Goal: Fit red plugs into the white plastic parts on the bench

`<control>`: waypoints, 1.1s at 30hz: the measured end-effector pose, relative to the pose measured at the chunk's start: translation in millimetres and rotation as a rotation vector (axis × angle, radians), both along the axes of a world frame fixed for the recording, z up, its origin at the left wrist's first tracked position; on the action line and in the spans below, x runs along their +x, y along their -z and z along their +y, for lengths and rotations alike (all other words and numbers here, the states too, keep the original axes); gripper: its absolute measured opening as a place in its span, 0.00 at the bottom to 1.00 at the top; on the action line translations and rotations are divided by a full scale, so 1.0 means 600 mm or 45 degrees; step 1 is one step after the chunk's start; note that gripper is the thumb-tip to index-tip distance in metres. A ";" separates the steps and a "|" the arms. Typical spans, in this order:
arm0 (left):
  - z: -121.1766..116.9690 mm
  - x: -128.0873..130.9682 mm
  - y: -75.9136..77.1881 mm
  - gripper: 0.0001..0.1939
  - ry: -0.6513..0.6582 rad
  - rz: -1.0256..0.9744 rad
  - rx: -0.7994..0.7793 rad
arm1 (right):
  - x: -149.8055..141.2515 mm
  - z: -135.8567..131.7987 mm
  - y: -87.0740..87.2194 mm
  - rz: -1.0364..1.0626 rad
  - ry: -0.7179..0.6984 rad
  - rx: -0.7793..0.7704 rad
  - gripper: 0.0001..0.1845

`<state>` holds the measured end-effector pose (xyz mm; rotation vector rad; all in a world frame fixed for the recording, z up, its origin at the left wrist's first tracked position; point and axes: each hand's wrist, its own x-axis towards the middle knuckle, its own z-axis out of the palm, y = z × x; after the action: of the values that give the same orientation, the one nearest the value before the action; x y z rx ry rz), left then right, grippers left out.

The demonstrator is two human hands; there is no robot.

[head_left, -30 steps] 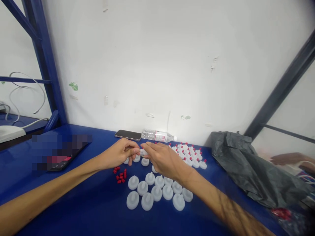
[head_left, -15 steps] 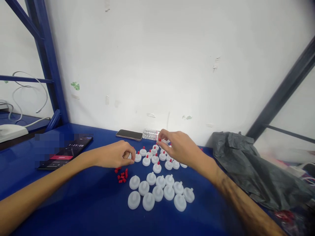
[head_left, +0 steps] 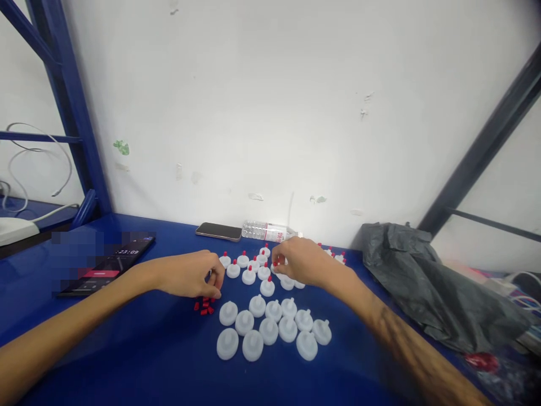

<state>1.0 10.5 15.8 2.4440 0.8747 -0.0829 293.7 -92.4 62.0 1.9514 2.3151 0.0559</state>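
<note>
My left hand (head_left: 192, 274) rests on the blue table with its fingers curled down onto a small pile of red caps (head_left: 203, 306); what the fingertips pinch is hidden. My right hand (head_left: 301, 261) hovers over the far cluster of white discs with red tips (head_left: 253, 268), its fingers closed round one red-tipped white piece at the cluster's right side. Closer to me lie several plain white discs (head_left: 270, 329) without red tips, in two rough rows.
A dark phone (head_left: 105, 264) showing a timer lies at the left. Another phone (head_left: 218, 230) and a lying water bottle (head_left: 268, 231) sit against the white wall. A crumpled grey plastic bag (head_left: 426, 282) fills the right side. Blue shelf posts stand left and right.
My hands parted from the centre. The right hand carried a red-tipped piece to the far cluster and lowered there. The left hand dropped onto the red caps.
</note>
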 end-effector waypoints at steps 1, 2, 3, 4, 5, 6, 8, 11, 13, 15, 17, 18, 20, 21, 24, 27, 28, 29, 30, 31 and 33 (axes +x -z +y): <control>0.000 0.000 0.001 0.08 -0.001 0.000 0.007 | 0.001 0.002 0.004 -0.005 -0.010 0.000 0.11; 0.001 0.000 0.002 0.09 -0.001 0.002 0.011 | 0.002 0.004 0.008 -0.009 -0.016 0.000 0.11; 0.001 0.001 0.003 0.09 0.004 0.009 0.013 | 0.002 0.005 0.011 -0.011 -0.019 0.001 0.10; 0.000 0.001 0.003 0.10 0.011 0.014 0.015 | 0.002 0.006 0.013 -0.011 -0.019 0.003 0.10; 0.000 0.002 0.003 0.10 0.020 0.017 0.016 | 0.002 0.007 0.014 -0.010 -0.018 0.007 0.10; -0.001 0.002 0.003 0.11 0.030 0.016 0.016 | 0.002 0.007 0.015 -0.006 -0.017 0.011 0.10; -0.003 0.003 0.002 0.12 0.039 -0.010 0.012 | 0.001 0.007 0.016 0.001 -0.016 0.022 0.09; -0.006 0.001 0.001 0.11 0.017 -0.075 -0.005 | 0.000 0.006 0.017 0.014 -0.014 0.037 0.09; -0.006 0.000 0.001 0.09 0.010 -0.084 -0.010 | 0.000 0.006 0.020 0.022 -0.010 0.043 0.10; -0.006 -0.001 0.002 0.07 0.015 -0.071 -0.022 | 0.000 0.006 0.023 0.030 -0.006 0.045 0.10; -0.005 -0.001 0.003 0.07 0.018 -0.079 -0.037 | 0.001 0.008 0.025 0.037 -0.005 0.047 0.10; -0.005 0.000 0.003 0.07 0.019 -0.091 -0.041 | 0.001 0.008 0.026 0.041 -0.004 0.048 0.09; -0.006 0.002 0.003 0.08 0.027 -0.122 -0.026 | 0.002 0.010 0.027 0.048 -0.003 0.049 0.08; -0.008 0.003 0.002 0.09 0.034 -0.139 -0.019 | 0.002 0.010 0.027 0.050 -0.002 0.047 0.08; -0.014 0.007 -0.003 0.12 0.028 -0.206 -0.033 | 0.002 0.011 0.027 0.053 0.008 0.039 0.07; -0.018 0.012 -0.007 0.13 0.002 -0.271 -0.044 | 0.001 0.011 0.026 0.054 0.025 0.030 0.04; -0.019 0.013 -0.009 0.12 0.004 -0.280 -0.039 | 0.000 0.011 0.026 0.055 0.029 0.029 0.03; -0.020 0.013 -0.009 0.11 0.011 -0.286 -0.032 | 0.000 0.011 0.026 0.056 0.031 0.028 0.03; -0.020 0.014 -0.010 0.10 0.017 -0.290 -0.025 | -0.001 0.011 0.026 0.058 0.032 0.028 0.03; -0.020 0.014 -0.011 0.10 0.019 -0.291 -0.020 | -0.001 0.011 0.026 0.061 0.031 0.026 0.03; -0.020 0.013 -0.011 0.13 0.017 -0.302 0.001 | -0.002 0.012 0.026 0.066 0.028 0.021 0.03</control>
<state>9.0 -1.3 22.4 2.3990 0.7531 0.1984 292.4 -85.4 46.2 2.0094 2.3323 0.0227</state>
